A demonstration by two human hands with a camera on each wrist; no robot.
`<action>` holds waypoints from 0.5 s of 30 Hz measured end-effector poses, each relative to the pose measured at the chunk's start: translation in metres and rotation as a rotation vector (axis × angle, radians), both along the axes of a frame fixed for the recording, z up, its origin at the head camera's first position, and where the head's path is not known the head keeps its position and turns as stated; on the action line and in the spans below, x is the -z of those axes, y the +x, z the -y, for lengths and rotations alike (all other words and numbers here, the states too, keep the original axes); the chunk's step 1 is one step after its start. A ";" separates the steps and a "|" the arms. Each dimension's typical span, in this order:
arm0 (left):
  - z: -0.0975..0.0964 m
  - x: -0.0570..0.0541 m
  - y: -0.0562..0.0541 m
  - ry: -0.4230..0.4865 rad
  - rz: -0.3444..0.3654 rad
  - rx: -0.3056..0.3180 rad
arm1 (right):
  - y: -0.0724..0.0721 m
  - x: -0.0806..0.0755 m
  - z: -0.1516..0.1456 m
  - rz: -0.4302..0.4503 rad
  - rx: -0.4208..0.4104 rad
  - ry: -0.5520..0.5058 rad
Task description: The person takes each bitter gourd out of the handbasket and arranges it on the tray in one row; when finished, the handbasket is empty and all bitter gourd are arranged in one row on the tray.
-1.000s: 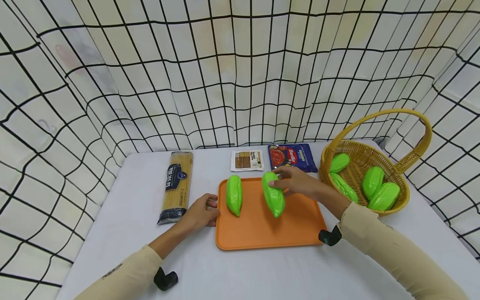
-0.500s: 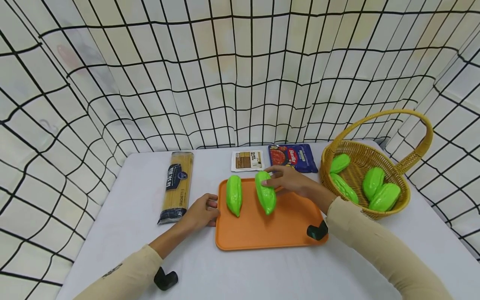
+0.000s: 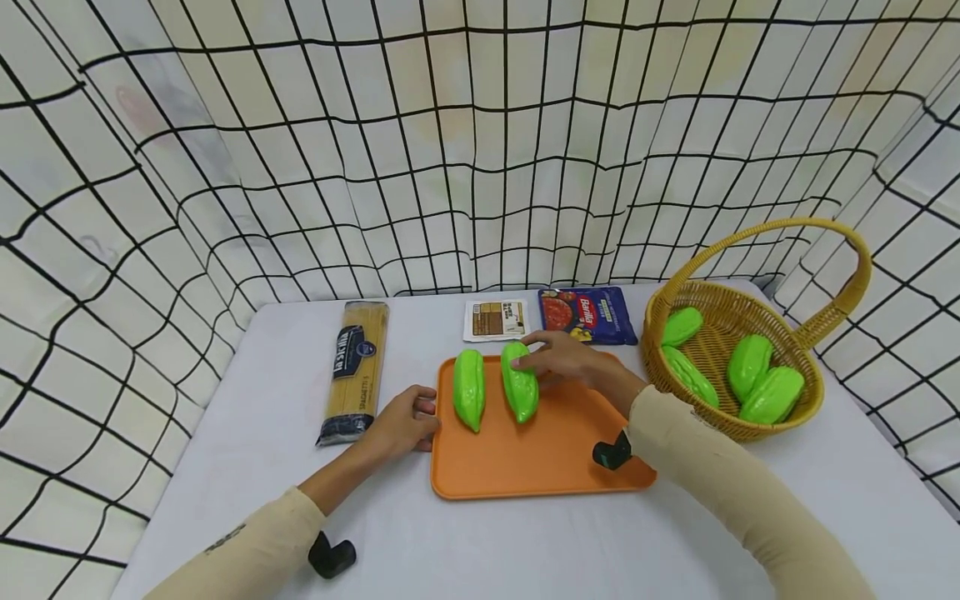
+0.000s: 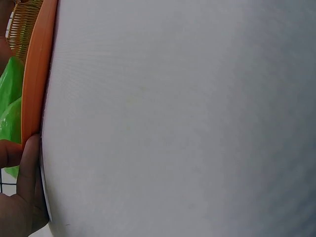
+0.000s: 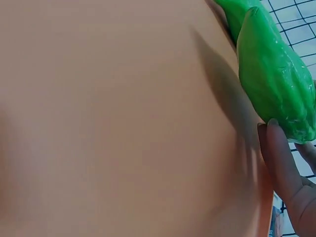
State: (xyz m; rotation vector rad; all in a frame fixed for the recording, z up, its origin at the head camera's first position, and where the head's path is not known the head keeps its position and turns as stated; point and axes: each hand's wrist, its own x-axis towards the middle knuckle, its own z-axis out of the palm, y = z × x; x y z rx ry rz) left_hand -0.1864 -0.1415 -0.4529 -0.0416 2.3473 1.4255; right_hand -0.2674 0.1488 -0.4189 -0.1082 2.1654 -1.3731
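Note:
My right hand (image 3: 558, 358) grips a bright green, ribbed fruit (image 3: 521, 387), pointed at one end and glossy like plastic. In the right wrist view this fruit (image 5: 276, 79) hangs over the tray, its shadow falling on the surface. A second green fruit (image 3: 468, 389) lies on the orange tray (image 3: 540, 458) near the left end, just left of the held one. At the tray's left rim, my left hand (image 3: 405, 422) pinches the edge. The left wrist view has the thumb (image 4: 9, 153) on the inner side of the rim and fingers (image 4: 29, 168) outside it.
A wicker basket (image 3: 731, 427) with a tall handle holds several green fruits at right. Behind the tray lie a white-and-brown packet (image 3: 496, 320) and a blue Barilla packet (image 3: 588, 317). A spaghetti pack (image 3: 356, 371) lies at left. Black netting (image 3: 480, 175) surrounds the table.
My right hand has carried the green fruit leftward over the tray, closer to the other fruit. The left hand stays at the tray's edge.

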 end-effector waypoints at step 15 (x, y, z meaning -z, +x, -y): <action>-0.001 0.000 0.000 -0.013 -0.007 -0.008 | -0.007 0.010 0.021 -0.006 0.029 -0.002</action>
